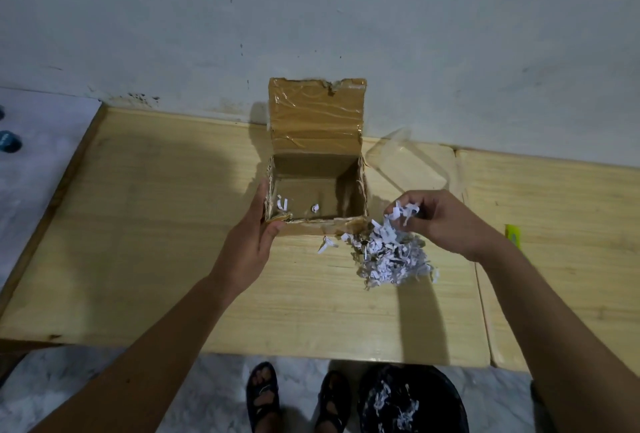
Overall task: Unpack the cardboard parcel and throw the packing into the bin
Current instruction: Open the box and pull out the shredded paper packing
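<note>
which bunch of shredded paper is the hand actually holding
The shreds pinched in the right hand, above the loose pile on the table; others lie in the box and bin.

An open brown cardboard box (pixel 317 190) stands on the pale wooden table (pixel 138 242) near the wall, its taped lid flap upright behind it and a few white paper shreds (pixel 282 205) inside. A clear plastic tray (pixel 408 166) lies just right of it, and a pile of shredded white paper (pixel 389 256) lies before its right front corner. On the floor before the table, a round black bin (pixel 412 399) holding shreds stands right of two sandalled feet (pixel 298 394).
</note>
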